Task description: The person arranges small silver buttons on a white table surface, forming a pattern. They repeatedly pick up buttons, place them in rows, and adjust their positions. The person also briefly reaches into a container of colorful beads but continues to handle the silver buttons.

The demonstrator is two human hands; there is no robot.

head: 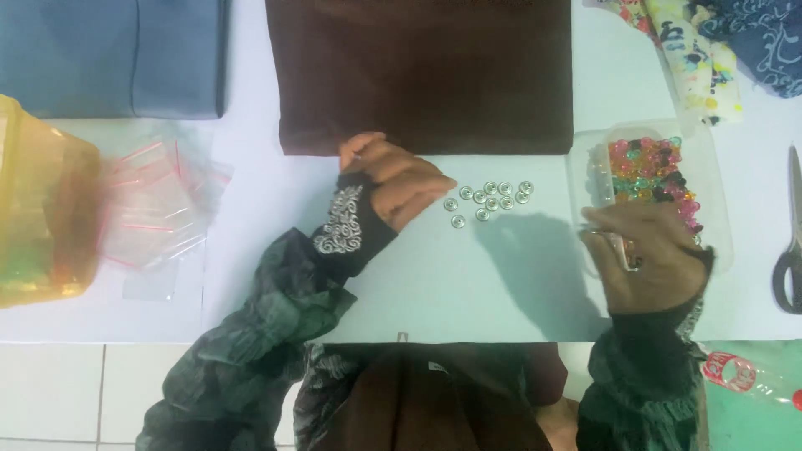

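Note:
My left hand (398, 181) rests on the white table, fingers loosely curled and pointing right, just left of a small cluster of several silver snap buttons (490, 199). It holds nothing I can see. My right hand (650, 255) grips the near edge of a clear plastic tray (717, 196) filled with several colourful translucent beads (650, 169). Both wrists wear black cuffs, the left one with silver embroidery.
Folded dark brown cloth (426, 71) lies at the back centre, blue cloth (113, 54) at the back left. Small clear zip bags (154, 209) and a yellow plastic container (38, 209) sit left. Scissors (789, 250) lie at the right edge, patterned fabrics (710, 50) beyond.

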